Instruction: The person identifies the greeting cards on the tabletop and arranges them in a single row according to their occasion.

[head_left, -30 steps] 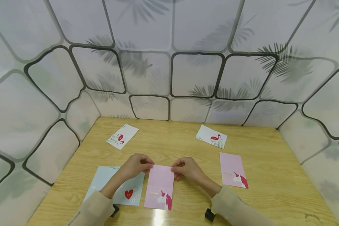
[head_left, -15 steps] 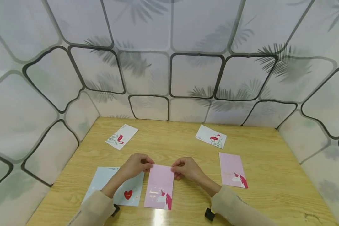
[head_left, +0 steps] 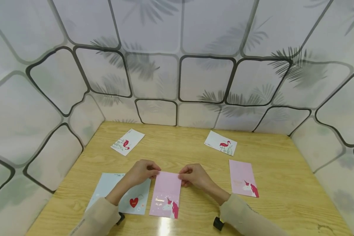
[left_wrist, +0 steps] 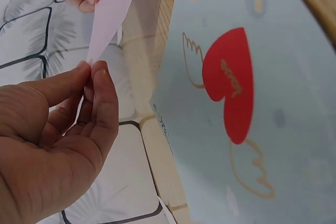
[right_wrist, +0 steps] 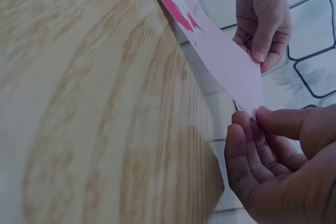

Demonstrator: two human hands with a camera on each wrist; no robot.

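Note:
A pink unicorn card point(head_left: 166, 193) is held by its two far corners in the head view, its near edge toward me. My left hand point(head_left: 143, 172) pinches the far left corner between thumb and fingertips. The far right corner is pinched the same way by my right hand point(head_left: 194, 175). Both wrist views show the pink card point(left_wrist: 113, 14) stretched between the two hands. A light blue card point(head_left: 106, 186) with a red heart point(head_left: 134, 202) lies under my left forearm, partly hidden by it. On the right, a second pink unicorn card point(head_left: 243, 177) lies flat.
Two white flamingo cards lie farther back on the wooden table point(head_left: 177, 144), one flamingo card point(head_left: 127, 142) at left and another flamingo card point(head_left: 221, 143) at right. Patterned curtain-like walls point(head_left: 206, 78) enclose the table's back and sides.
Both hands keep their pinch on the pink card's corners with hardly any movement. Gold lettering on that card, faint a second ago, now catches the light.

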